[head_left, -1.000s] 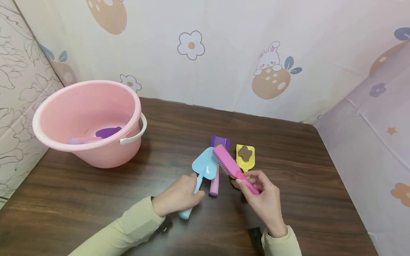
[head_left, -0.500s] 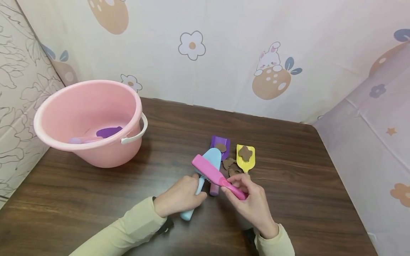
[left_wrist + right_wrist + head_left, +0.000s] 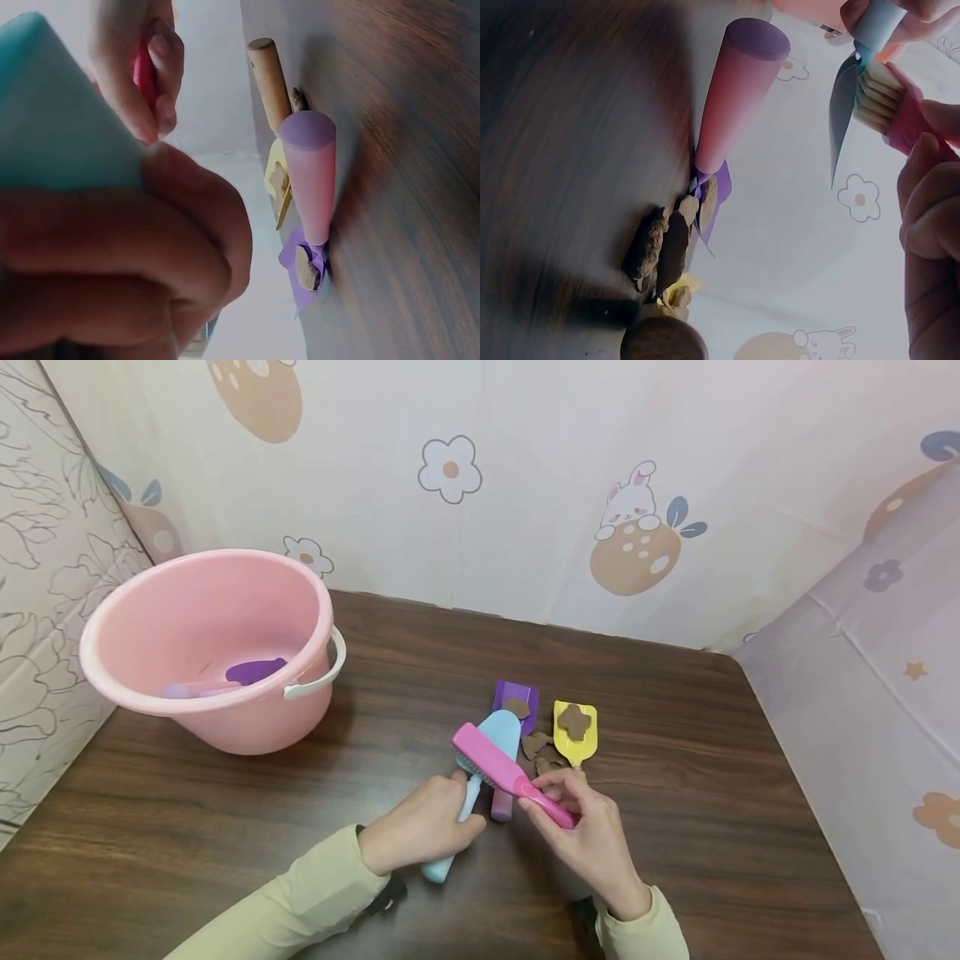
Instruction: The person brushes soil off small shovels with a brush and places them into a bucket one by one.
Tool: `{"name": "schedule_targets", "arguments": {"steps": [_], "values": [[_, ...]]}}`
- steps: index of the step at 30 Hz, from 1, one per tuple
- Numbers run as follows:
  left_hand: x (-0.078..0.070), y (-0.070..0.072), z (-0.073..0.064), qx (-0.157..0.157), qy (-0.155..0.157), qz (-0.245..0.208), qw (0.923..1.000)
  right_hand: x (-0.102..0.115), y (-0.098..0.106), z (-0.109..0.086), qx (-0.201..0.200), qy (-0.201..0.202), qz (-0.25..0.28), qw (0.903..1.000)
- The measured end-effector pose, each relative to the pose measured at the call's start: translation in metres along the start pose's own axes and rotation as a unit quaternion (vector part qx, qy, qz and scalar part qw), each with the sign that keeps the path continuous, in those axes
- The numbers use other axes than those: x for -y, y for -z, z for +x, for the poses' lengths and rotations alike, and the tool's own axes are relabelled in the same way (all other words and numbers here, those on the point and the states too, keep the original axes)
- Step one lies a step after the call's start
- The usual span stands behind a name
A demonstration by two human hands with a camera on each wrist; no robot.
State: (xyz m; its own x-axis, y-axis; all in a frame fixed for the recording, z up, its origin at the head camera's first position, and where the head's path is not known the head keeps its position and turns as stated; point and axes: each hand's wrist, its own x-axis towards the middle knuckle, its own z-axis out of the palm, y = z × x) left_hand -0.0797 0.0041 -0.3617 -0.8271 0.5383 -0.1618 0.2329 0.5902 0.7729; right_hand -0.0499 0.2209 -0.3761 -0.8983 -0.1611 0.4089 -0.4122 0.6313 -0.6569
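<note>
Currently, left hand (image 3: pixel 422 822) holds light-blue trowel (image 3: pixel 502 729) raised, fingers curled round its handle; right hand (image 3: pixel 590 841) pinches pink brush (image 3: pixel 512 776), bristles against the trowel. On table (image 3: pixel 675 735): purple shovel (image 3: pixel 516 691) and yellow shovel (image 3: pixel 576 748), each bearing a brown piece (image 3: pixel 575 722).

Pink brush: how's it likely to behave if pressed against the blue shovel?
The pink brush is probably stiff overall: it looks thick and straight. Its bristles will likely bend or splay, as they stand in separate tufts. It's probably light, since the right hand pinches it by the handle alone.
</note>
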Motion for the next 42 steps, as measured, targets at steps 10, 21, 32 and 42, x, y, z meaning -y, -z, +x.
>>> {"name": "schedule_targets", "arguments": {"steps": [10,21,32,42], "values": [[0.000,0.001,-0.002,-0.004,-0.013,0.000,0.9999,-0.008,0.001,0.003,-0.020,-0.009,-0.017,0.9996],[0.001,0.001,-0.007,-0.011,-0.031,0.012,0.9994,-0.015,0.007,0.007,-0.051,-0.056,-0.063,0.9951],[0.003,0.002,-0.011,-0.030,-0.046,0.015,0.9984,-0.019,0.012,0.008,-0.096,-0.077,-0.071,0.9899],[0.004,0.004,-0.011,-0.021,-0.042,0.025,0.9986,-0.009,0.014,0.007,-0.106,-0.084,-0.040,0.9900]]}}
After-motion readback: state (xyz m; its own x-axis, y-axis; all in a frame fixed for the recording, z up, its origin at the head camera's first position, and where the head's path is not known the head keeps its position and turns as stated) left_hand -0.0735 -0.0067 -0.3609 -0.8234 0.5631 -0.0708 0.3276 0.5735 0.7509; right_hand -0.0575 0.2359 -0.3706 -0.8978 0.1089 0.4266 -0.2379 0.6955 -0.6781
